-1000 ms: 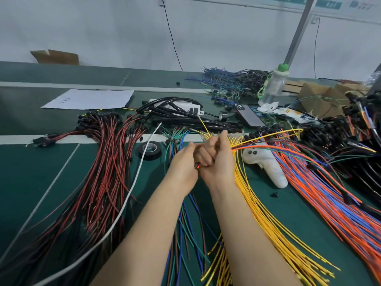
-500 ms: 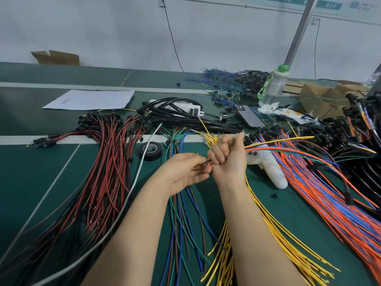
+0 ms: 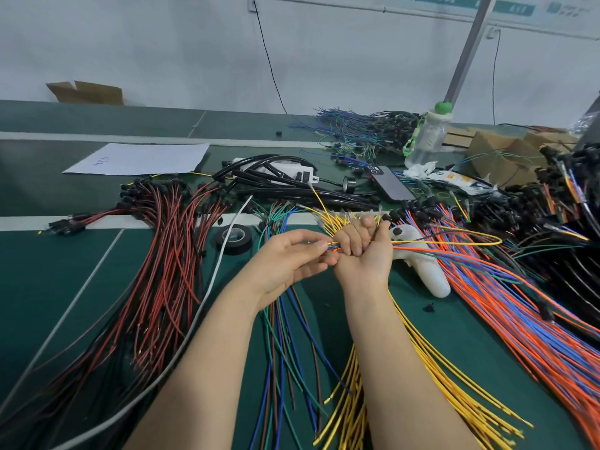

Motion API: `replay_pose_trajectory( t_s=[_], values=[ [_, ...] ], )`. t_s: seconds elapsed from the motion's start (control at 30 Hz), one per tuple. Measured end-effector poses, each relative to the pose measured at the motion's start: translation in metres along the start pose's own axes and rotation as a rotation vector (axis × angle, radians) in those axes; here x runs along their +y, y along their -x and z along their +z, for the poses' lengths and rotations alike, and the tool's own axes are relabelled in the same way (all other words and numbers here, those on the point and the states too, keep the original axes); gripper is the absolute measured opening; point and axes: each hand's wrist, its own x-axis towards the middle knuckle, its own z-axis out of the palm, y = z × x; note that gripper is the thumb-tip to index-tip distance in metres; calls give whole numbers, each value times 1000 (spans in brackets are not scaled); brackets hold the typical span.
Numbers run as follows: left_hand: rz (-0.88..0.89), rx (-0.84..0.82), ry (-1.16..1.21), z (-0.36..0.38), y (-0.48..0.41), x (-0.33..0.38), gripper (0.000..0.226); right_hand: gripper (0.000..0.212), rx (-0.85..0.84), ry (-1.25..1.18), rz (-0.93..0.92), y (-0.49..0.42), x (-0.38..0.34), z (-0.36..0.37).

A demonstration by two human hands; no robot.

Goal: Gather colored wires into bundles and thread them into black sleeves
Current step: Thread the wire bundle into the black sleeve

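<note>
My right hand [image 3: 363,254] grips a small bundle of coloured wires [image 3: 431,246]; a yellow, an orange and darker strands trail off to the right from it. My left hand [image 3: 289,261] pinches the bundle's short ends [image 3: 331,247] between thumb and fingertips, just left of the right fist. Under my forearms lie the yellow wires [image 3: 431,368] and the green, blue and brown wires [image 3: 282,336]. Black sleeves [image 3: 292,193] lie in a heap behind the hands.
Red and black wires [image 3: 156,271] fan out on the left, orange and blue wires [image 3: 519,313] on the right. A black tape roll [image 3: 234,238], a white tool [image 3: 422,264], a phone [image 3: 389,183], a bottle [image 3: 428,134] and a paper sheet [image 3: 139,159] sit on the green table [image 3: 48,287].
My hands, pressed together a second ago, have drawn slightly apart. The left hand turned palm-up and now pinches the wire ends beside the right fist.
</note>
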Motion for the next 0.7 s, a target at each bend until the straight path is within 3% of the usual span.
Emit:
replay_pose_trajectory(
  t_s=[0.17, 0.37, 0.47, 0.57, 0.7],
  values=[
    [101, 4, 37, 5, -2, -5, 7, 47, -53, -117, 69, 1, 2, 0],
    [148, 48, -151, 5, -13, -2, 5, 49, -41, -36, 60, -5, -7, 6],
    [230, 330, -442, 4, -41, 5, 17, 52, -40, 41, -24, -21, -15, 18],
    [256, 588, -829, 4, -77, 11, 12, 53, 7, 96, -141, -39, -20, 27],
    [297, 498, -1173, 21, -125, 4, 32, 55, 107, 125, -250, -59, -25, 28]
  ],
)
